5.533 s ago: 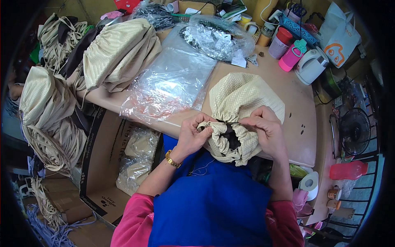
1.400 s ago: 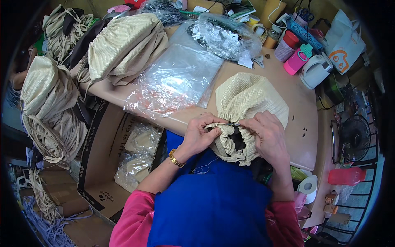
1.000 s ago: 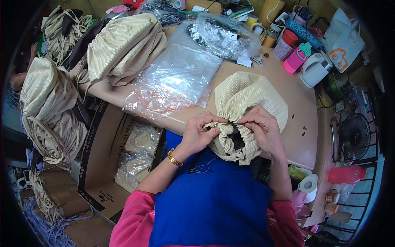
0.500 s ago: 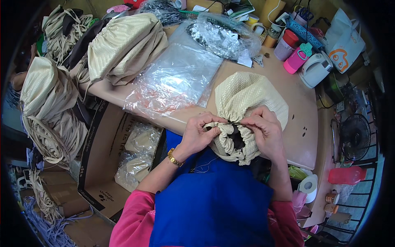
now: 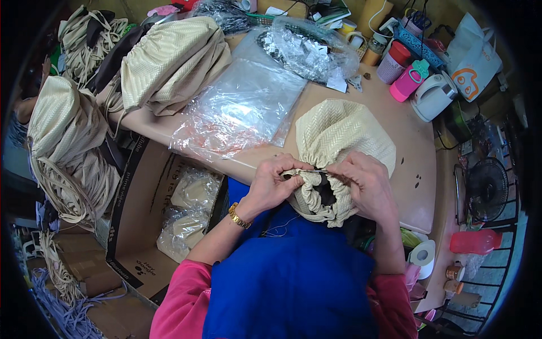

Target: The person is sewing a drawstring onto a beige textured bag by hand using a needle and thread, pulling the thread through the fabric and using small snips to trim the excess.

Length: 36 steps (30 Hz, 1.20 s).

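Clr plastic (image 5: 243, 104) nr crm bag (image 5: 347, 133)

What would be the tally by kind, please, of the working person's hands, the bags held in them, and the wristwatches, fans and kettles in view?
Hands: 2, the left hand and right hand
Cream bag: 1
Wristwatch: 1
Fan: 1
Kettle: 1
Total: 6
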{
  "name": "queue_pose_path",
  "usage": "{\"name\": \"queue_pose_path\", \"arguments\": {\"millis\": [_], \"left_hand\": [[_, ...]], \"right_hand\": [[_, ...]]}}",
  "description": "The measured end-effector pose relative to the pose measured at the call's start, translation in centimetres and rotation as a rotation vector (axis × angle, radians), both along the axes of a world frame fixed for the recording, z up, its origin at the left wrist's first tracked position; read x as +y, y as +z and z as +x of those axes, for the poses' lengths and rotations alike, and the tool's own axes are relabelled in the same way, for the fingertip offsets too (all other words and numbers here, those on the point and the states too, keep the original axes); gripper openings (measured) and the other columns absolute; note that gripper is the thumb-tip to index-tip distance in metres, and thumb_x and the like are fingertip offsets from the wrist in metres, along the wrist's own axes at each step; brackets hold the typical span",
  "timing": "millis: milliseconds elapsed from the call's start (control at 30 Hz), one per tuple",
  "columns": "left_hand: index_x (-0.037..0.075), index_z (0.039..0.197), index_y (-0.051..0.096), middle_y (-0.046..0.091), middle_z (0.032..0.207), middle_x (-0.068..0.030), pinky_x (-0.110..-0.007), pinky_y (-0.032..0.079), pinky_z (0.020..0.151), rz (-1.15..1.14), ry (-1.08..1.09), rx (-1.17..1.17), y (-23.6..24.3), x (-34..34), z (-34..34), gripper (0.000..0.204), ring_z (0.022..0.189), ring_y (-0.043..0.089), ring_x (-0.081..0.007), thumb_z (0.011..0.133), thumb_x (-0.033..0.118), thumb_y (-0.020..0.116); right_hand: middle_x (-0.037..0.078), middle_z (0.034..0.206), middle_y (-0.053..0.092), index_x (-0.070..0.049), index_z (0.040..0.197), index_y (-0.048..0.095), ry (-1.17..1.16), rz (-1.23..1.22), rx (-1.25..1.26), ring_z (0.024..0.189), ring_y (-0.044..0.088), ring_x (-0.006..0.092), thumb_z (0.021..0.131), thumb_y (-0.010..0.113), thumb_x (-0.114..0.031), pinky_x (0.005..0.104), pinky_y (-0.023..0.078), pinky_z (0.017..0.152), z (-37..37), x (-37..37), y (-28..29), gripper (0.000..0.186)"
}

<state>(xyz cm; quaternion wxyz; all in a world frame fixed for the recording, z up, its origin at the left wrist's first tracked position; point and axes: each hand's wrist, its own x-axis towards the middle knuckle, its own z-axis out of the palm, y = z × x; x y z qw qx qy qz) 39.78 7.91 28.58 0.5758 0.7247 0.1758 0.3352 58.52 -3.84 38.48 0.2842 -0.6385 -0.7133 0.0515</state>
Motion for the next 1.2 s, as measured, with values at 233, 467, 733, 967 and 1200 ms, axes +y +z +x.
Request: {"name": "queue_pose_path", "arguments": {"millis": [233,467,733,967,1200], "left_hand": [[0.0,0.105,0.073,0.066,0.087,-0.0048,-0.025,0.046,0.076,0.001,0.012,0.023,0.3,0.0,0.3,0.023,0.082,0.058,-0.0106,0.084,0.008,0.073],[0.0,0.104,0.073,0.066,0.088,-0.004,-0.025,0.046,0.077,-0.044,0.006,0.002,-0.1,-0.1,0.4,0.023,0.083,0.058,-0.0098,0.082,0.005,0.071],[0.004,0.101,0.075,0.063,0.078,-0.0064,-0.03,0.045,0.073,0.035,0.021,-0.015,0.8,-0.3,0.5,0.027,0.077,0.056,-0.0171,0.075,-0.003,0.07],[0.003,0.101,0.075,0.063,0.078,-0.0053,-0.029,0.044,0.073,0.007,0.03,-0.01,0.8,-0.3,0.6,0.026,0.077,0.055,-0.0154,0.076,-0.002,0.07],[0.001,0.103,0.074,0.064,0.082,-0.0031,-0.026,0.044,0.073,0.026,0.011,-0.005,0.6,-0.2,0.6,0.025,0.078,0.056,-0.0118,0.079,-0.001,0.07]], "right_hand": [[0.008,0.079,0.056,-0.007,0.091,0.073,-0.072,0.112,0.116,0.077,0.059,0.0268,0.072,0.06,0.009,0.0384,0.047,0.069,-0.9,-0.1,-0.7,0.028],[0.009,0.078,0.056,-0.006,0.09,0.074,-0.051,0.088,0.023,0.075,0.059,0.0275,0.073,0.058,0.008,0.0371,0.046,0.068,-0.5,0.4,-1.0,0.027],[0.008,0.079,0.057,-0.004,0.095,0.075,0.054,-0.131,0.583,0.075,0.058,0.0173,0.077,0.047,0.016,0.0284,0.045,0.067,1.4,0.1,-1.9,0.039],[0.008,0.08,0.057,-0.004,0.093,0.074,-0.01,-0.023,0.56,0.076,0.059,0.0182,0.076,0.05,0.015,0.0285,0.045,0.069,0.8,0.1,-2.3,0.035],[0.006,0.079,0.058,-0.008,0.089,0.074,-0.059,0.107,0.074,0.079,0.059,0.0261,0.07,0.06,0.008,0.0369,0.044,0.072,-0.2,-0.1,-0.6,0.029]]}}
